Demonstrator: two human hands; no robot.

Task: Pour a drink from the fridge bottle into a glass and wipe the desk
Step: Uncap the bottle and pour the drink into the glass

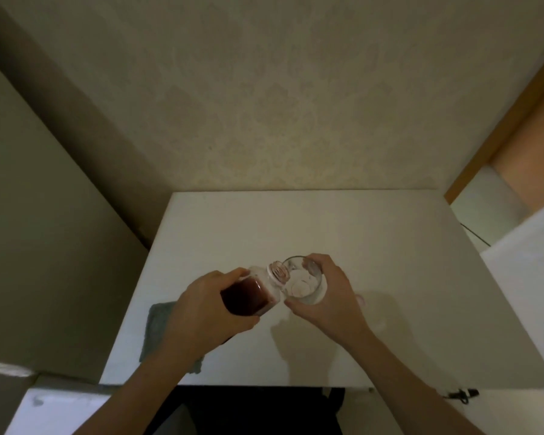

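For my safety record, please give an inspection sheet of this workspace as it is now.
Surface: white desk, no spill seen.
Job's things: bottle of dark drink, tilted, its open mouth at the rim of the glass; grey cloth lies at the desk's left edge.
Clutter: nothing seen.
Grips: left hand holds the bottle; right hand holds the glass.
Cables: black cable right of the desk.
Surroundings: patterned wall behind; wooden frame at right.

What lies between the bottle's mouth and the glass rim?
Nothing: in the head view, the bottle mouth meets the rim of the glass, with no visible gap.
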